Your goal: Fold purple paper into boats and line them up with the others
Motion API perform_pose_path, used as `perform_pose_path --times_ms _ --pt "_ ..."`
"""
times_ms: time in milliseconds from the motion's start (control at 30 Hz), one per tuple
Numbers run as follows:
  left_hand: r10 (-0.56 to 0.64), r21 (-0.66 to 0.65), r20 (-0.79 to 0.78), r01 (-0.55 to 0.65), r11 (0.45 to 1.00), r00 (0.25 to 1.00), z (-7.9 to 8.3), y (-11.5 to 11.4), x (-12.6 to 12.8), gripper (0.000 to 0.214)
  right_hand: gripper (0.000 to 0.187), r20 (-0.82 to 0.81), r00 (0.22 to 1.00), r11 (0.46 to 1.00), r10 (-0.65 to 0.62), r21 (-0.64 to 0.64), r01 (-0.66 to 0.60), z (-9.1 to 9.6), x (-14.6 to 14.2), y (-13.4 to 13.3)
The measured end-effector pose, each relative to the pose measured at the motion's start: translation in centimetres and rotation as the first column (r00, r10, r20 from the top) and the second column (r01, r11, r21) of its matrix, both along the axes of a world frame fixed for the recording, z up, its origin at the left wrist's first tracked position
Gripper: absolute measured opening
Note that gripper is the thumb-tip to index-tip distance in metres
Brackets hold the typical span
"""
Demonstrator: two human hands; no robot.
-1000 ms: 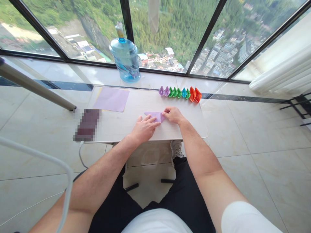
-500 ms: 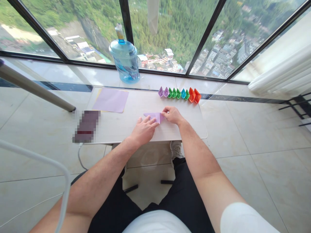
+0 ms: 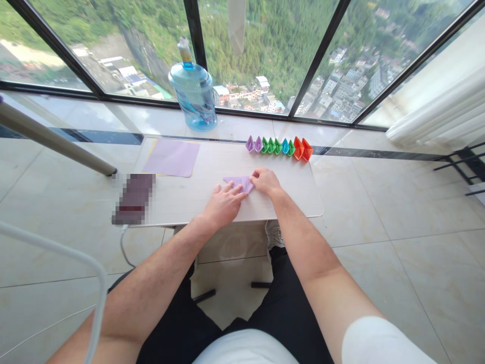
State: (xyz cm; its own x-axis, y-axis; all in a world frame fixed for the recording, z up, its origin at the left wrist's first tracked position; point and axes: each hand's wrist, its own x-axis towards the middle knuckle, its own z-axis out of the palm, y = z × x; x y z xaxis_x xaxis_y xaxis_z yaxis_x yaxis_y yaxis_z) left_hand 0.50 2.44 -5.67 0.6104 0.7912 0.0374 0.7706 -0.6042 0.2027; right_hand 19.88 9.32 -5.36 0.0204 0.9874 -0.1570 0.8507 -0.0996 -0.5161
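Observation:
A small folded piece of purple paper [image 3: 245, 184] lies on the low white table [image 3: 182, 202]. My left hand [image 3: 224, 203] rests on its near left part with the fingers spread flat. At the paper's right side, my right hand [image 3: 265, 180] pinches a corner between thumb and fingers. Behind my hands stands a row of folded paper boats [image 3: 278, 146] in purple, green, blue and orange. To the left lies a stack of flat paper sheets [image 3: 172, 157], purple on top with a yellow edge showing beneath.
A blue water jug [image 3: 194, 96] stands behind the table by the window. At the table's left front corner lies a pixelated dark object [image 3: 134, 198] with a cable. A grey pole [image 3: 56, 136] slants in from the left, and a white curved tube [image 3: 99, 283] crosses the lower left.
My right hand has shifted slightly left, bringing the paper's right corner in over the rest. My left hand has stayed in place on the paper.

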Motion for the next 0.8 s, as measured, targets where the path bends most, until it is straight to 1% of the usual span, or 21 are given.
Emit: perform_pose_path --times_ms 233,467,800 --pt "-0.002 0.012 -0.018 0.002 1.000 1.000 0.08 0.00 0.09 0.046 0.012 0.042 0.999 1.000 -0.013 -0.006 0.014 -0.20 -0.16 0.03" --pt "0.001 0.003 -0.020 -0.001 1.000 1.000 0.36 -0.07 0.24 0.047 0.012 0.083 0.995 0.999 -0.046 -0.012 0.047 0.10 -0.65 -0.24" --pt "0.028 0.002 -0.021 -0.028 1.000 0.999 0.11 -0.27 0.52 0.058 0.012 0.099 0.994 0.998 -0.052 -0.018 0.054 0.35 -0.86 -0.35"
